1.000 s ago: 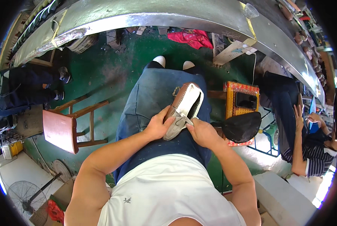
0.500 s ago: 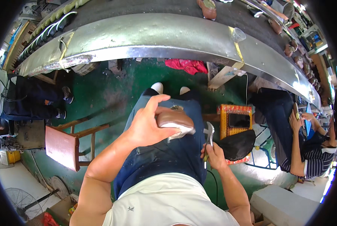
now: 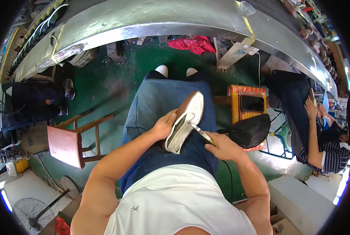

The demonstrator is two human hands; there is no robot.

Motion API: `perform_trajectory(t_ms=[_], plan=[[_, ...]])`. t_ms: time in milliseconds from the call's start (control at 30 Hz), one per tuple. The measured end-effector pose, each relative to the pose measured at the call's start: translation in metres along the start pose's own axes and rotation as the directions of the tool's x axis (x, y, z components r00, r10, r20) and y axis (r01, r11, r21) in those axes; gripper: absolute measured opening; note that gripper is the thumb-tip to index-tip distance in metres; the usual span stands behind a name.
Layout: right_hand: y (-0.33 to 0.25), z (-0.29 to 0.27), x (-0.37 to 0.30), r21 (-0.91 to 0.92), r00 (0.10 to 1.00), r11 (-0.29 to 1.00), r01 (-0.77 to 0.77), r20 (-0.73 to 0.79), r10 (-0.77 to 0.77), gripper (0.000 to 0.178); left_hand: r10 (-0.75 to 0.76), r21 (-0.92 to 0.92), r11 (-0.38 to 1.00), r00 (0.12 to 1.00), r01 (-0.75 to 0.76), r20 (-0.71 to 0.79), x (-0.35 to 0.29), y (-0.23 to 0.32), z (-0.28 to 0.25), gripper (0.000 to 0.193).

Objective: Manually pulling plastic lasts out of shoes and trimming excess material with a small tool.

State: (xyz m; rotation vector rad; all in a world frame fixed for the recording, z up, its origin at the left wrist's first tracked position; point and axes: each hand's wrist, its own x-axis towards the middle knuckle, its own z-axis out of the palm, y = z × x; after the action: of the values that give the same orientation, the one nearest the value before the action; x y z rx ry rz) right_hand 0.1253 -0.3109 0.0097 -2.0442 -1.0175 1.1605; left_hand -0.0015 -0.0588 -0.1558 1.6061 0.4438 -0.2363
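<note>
A brown shoe upper on a last (image 3: 198,107) lies tilted over my thighs, its pale underside up and its toe pointing away to the right. My left hand (image 3: 165,125) grips it by its left side, fingers wrapped round the brown edge. My right hand (image 3: 224,147) is closed round the handles of metal pincers (image 3: 199,131). Their head touches or hovers just over the pale underside near the middle; which of these I cannot tell. Part of the far side of the shoe is hidden beneath it.
A metal-edged bench (image 3: 143,29) runs across the far side. To the left stands a wooden stool (image 3: 65,145). On the right, a yellow stand (image 3: 234,105) bears a phone (image 3: 252,103) beside a black bag (image 3: 251,131). A co-worker (image 3: 327,156) sits farther right; another person (image 3: 34,102) is at far left.
The shoe has been turned from brown side up to pale underside up and lowered toward my lap. My right hand has brought the pincers inward from the right, onto or close above the underside.
</note>
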Motion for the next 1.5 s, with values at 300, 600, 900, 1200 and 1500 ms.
perform_trajectory(t_ms=[300,600,900,1200,1500], plan=[[-0.062,-0.055,0.057,-0.448,0.807,0.886,-0.121,0.475,0.351,0.036,0.084,0.222,0.972,0.996,-0.074,-0.037,-0.031,0.031,0.015,0.061],[0.039,-0.019,0.06,-0.392,0.969,0.888,0.242,0.046,-0.244,0.021,0.038,-0.337,0.94,0.971,0.045,0.237,-0.014,0.048,-0.01,0.088],[0.039,-0.025,0.037,-0.271,0.975,0.941,0.204,-0.029,-0.22,0.03,0.06,0.032,0.997,0.983,-0.067,0.172,0.003,0.042,-0.007,0.107],[0.012,-0.023,0.044,0.35,0.885,0.816,-0.46,0.253,0.391,0.025,0.01,0.166,0.986,1.0,-0.01,0.002,-0.005,0.046,0.01,0.097],[0.028,0.044,0.046,0.745,0.928,0.58,-0.329,0.143,0.343,0.026,0.215,0.6,0.775,0.976,-0.198,0.044,-0.021,0.08,0.019,0.068]])
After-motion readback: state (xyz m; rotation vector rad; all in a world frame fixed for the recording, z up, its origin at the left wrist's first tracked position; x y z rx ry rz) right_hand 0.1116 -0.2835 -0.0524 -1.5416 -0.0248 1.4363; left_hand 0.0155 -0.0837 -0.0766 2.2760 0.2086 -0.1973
